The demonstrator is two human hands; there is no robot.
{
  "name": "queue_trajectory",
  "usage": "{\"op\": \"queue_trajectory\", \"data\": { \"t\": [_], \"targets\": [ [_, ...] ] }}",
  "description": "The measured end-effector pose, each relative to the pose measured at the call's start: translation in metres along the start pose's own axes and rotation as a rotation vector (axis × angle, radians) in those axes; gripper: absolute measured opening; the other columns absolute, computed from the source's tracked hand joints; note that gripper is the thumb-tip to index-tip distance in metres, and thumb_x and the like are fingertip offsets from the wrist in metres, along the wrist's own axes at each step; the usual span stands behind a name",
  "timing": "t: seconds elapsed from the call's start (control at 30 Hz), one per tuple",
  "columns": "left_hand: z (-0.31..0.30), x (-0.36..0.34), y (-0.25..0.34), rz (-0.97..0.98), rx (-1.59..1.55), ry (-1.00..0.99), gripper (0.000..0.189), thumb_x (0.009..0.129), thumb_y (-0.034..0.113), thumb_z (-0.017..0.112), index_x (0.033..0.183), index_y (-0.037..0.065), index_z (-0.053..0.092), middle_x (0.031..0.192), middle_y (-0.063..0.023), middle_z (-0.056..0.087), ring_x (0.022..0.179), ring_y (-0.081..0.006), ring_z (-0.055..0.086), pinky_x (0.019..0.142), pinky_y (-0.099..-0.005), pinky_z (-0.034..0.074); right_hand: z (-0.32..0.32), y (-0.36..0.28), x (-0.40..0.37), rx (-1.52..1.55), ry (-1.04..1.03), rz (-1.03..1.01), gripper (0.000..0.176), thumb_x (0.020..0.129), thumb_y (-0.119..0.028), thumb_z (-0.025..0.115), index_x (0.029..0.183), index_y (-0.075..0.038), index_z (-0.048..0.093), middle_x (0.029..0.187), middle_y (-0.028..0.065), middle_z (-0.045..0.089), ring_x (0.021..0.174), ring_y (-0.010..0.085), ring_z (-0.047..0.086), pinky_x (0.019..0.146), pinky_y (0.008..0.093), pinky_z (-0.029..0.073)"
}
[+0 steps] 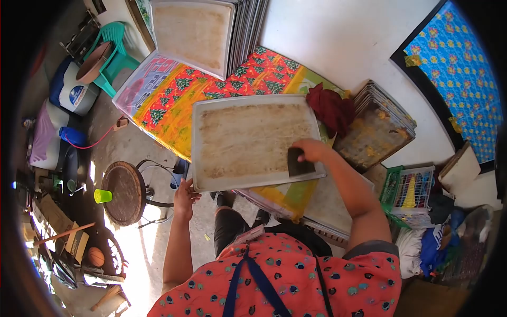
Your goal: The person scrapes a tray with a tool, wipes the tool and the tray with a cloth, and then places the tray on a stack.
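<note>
A stained metal baking tray (248,140) lies on the table covered with patterned cloth (211,94). My right hand (311,151) grips a dark flat scraper-like piece (299,162) against the tray's lower right corner. Beside the tray's lower left corner is my left hand (186,197), its fingers apart and slightly bent, with nothing in it. A dark red cloth (331,110) lies at the tray's upper right corner.
Upright trays (193,34) stand at the table's back; more stacked trays (375,127) lean at the right. A round stool (124,193) with a green cup (103,196) is at the left. Crates (412,193) sit at the right.
</note>
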State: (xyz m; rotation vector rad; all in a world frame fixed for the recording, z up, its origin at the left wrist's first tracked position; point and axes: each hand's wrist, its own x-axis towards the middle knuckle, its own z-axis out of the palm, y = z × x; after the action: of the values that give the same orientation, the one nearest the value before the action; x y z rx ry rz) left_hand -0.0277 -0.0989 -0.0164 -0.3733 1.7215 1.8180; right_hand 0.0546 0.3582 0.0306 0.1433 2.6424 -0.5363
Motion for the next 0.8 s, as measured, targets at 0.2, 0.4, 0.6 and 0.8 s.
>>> {"op": "queue_trajectory", "data": {
  "t": [0.2,0.4,0.6,0.8],
  "targets": [
    [-0.005,0.0,-0.004,0.018,-0.027,-0.041,0.06,0.096,0.052,0.035,0.122,0.003,0.056,0.083,-0.0044,0.062,0.07,-0.0134,0.056,0.065,-0.0265,0.041,0.0,0.031,-0.02,-0.043,0.236,0.005,0.046,0.075,-0.023,0.072,0.117,-0.012,0.056,0.112,0.0134,0.06,0.109,0.0314,0.055,0.09,0.0423,0.044],
    [-0.007,0.005,-0.003,0.005,0.016,-0.057,0.061,0.094,0.055,0.036,0.125,0.004,0.053,0.084,-0.0029,0.061,0.071,-0.0145,0.057,0.067,-0.0284,0.044,-0.005,0.022,-0.034,0.019,0.09,0.062,0.046,0.075,-0.018,0.072,0.117,-0.01,0.056,0.109,0.0151,0.06,0.106,0.0338,0.055,0.088,0.0413,0.044],
    [-0.003,0.005,-0.003,0.011,-0.015,-0.02,0.057,0.096,0.05,0.036,0.122,0.004,0.056,0.077,-0.0024,0.062,0.067,-0.0125,0.057,0.062,-0.0257,0.041,-0.013,0.033,-0.033,0.15,0.177,0.169,0.043,0.073,-0.013,0.073,0.112,-0.005,0.057,0.11,0.0167,0.059,0.107,0.037,0.054,0.088,0.042,0.043],
    [-0.009,0.01,-0.007,0.019,0.009,-0.051,0.059,0.095,0.051,0.035,0.127,0.003,0.051,0.089,-0.0042,0.062,0.072,-0.0154,0.057,0.067,-0.0294,0.044,-0.003,0.032,-0.036,0.088,0.137,0.078,0.046,0.073,-0.012,0.073,0.115,-0.005,0.056,0.111,0.0169,0.058,0.108,0.0356,0.054,0.09,0.041,0.043]
  ]
}}
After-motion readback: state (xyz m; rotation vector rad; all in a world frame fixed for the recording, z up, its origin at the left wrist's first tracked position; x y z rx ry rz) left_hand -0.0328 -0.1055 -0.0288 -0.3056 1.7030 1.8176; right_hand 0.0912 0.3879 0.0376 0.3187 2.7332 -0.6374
